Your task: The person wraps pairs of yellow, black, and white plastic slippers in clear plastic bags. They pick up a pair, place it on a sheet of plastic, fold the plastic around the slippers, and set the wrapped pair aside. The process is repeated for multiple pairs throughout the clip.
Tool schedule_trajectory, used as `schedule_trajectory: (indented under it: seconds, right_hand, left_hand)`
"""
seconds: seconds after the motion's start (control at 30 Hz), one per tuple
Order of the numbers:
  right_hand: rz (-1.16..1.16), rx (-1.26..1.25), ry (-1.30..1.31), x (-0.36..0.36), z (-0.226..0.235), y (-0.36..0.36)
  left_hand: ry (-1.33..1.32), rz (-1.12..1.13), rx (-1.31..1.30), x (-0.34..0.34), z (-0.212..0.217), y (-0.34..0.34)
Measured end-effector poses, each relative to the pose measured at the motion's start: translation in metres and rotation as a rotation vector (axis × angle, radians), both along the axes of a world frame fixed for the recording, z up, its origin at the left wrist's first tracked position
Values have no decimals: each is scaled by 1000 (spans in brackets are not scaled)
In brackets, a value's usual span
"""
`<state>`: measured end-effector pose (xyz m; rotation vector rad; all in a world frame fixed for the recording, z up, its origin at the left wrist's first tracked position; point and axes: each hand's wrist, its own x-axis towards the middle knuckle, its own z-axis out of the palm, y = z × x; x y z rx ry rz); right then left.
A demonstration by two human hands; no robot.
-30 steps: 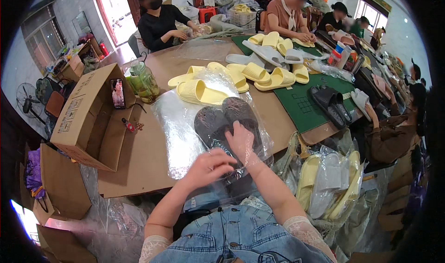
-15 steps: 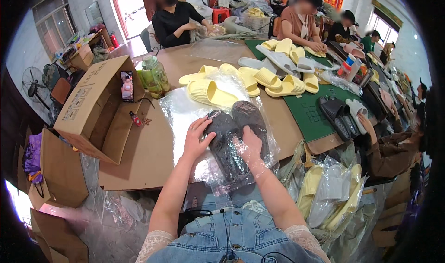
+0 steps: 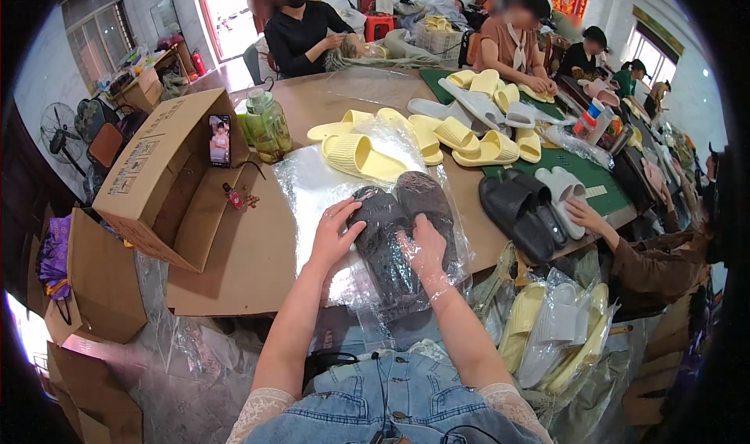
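A pair of black slippers (image 3: pixel 383 245) lies side by side in a clear plastic bag in front of me, at the table's near edge. My left hand (image 3: pixel 337 229) rests on the left slipper near its toe end, fingers spread and thumb apart. My right hand (image 3: pixel 424 248) is closed about the right slipper's strap area, its fingertips partly hidden. Clear film shines over that hand and wrist. Beyond the toes sits a yellow slipper (image 3: pixel 359 159) on flat clear plastic bags (image 3: pixel 312 198).
An open cardboard box (image 3: pixel 168 174) holding a phone (image 3: pixel 219 141) stands left, beside a green jar (image 3: pixel 267 127). Yellow and grey slippers (image 3: pixel 476 108) are heaped ahead. At right, a co-worker's hand (image 3: pixel 590 217) touches grey slippers (image 3: pixel 561 198) beside black ones (image 3: pixel 517 213). Bagged slippers (image 3: pixel 551 331) sit below.
The black and grey slippers at the right have shifted left and nearer to me, with the co-worker's hand at the grey pair. My hands stay almost where they were.
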<state>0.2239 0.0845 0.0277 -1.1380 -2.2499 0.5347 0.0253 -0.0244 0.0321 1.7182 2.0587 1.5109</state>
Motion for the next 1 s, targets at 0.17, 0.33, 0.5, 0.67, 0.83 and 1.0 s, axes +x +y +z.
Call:
schedule_trajectory:
  seconds: [0.17,0.33,0.5,0.67,0.83,1.0]
  right_hand:
    - [3,-9,13,0,4,-2]
    - [11,-18,22,0,5,-2]
    - [-28,33,89,-1,-3,-1]
    - [-13,42,97,-2,-5,0]
    - [18,5,38,1,5,-3]
    - [19,1,33,1,4,-2]
  left_hand:
    - [0,-1,2,0,0,-1]
    - [2,-12,3,-1,-1,-1]
    - [-7,-11,-9,-1,-1,-1]
    - [-11,-15,-11,-3,-4,0]
    - [-14,-21,-46,-3,-2,-1]
    - [-15,-22,-25,-3,-2,-1]
